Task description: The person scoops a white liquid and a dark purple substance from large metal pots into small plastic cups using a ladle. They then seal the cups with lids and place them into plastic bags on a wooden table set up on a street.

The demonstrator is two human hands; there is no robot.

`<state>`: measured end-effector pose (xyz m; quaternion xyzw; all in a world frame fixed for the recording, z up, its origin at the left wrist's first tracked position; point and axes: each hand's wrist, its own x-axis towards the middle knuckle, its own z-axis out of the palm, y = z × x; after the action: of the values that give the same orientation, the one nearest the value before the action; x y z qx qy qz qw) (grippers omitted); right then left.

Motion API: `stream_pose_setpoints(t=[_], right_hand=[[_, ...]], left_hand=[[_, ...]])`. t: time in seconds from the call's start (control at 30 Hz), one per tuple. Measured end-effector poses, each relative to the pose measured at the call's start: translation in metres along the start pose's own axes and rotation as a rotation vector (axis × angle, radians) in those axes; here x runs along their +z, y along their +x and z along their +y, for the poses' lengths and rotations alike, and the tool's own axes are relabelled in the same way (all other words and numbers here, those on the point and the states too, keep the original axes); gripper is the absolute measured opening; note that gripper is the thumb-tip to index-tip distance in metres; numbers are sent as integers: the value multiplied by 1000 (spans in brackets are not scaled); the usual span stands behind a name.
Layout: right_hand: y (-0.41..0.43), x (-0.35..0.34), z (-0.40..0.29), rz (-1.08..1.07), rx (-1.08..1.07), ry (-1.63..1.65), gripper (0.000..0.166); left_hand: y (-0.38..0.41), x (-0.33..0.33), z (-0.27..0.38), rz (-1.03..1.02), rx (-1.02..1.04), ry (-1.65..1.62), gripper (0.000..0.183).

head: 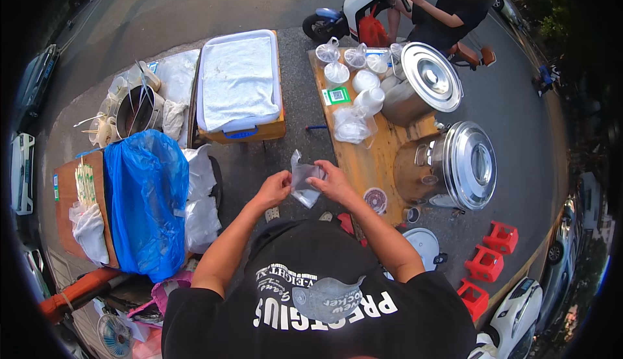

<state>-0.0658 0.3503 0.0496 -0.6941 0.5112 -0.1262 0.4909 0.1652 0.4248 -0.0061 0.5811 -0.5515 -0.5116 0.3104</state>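
A clear plastic bag (306, 179) is stretched between my two hands in front of my chest. My left hand (275, 189) pinches its left edge, and my right hand (333, 182) grips its right side with the fingers curled over the top. To the right of the bag stands a wooden table (362, 164). On its near end sits a lidded plastic cup (375, 200) with dark contents, beside a small metal cup (412, 214). Farther back on the table are a pile of clear bags (351, 126), white plastic tubs (369, 100) and several bagged cups (336, 73).
Two lidded steel pots (430, 77) (469, 164) stand at the right. A towel-covered tub (238, 81) is ahead on the left, near a pot with utensils (138, 110) and a blue plastic bag (146, 203). Red stools (484, 261) are at lower right. A person sits on a scooter (360, 11).
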Motion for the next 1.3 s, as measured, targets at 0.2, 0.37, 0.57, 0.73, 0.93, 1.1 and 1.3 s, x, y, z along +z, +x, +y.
stream_pose_setpoints(t=[0.2,0.37,0.57,0.73,0.93,1.1,1.3], right_hand=[[-13,-8,15,-156,38,-24,63],[-17,-11,-2,50,-154,-169,81],[-10,-11,-16,214,-432,-359,79],[3,13,11,50,-214,-204,23],[-14,37,30,76,62,274,20],[-29,44,30,118,224,543,25],[-41,51,17,73,251,858,33]], left_hand=[[-4,-19,6,70,-10,36,19],[-10,-19,18,90,55,155,20],[-11,-15,30,40,105,241,16],[-10,-13,28,55,176,334,16],[-11,-7,20,216,76,250,21],[-2,13,25,-227,-368,-532,32],[2,48,50,-313,-284,-901,25]])
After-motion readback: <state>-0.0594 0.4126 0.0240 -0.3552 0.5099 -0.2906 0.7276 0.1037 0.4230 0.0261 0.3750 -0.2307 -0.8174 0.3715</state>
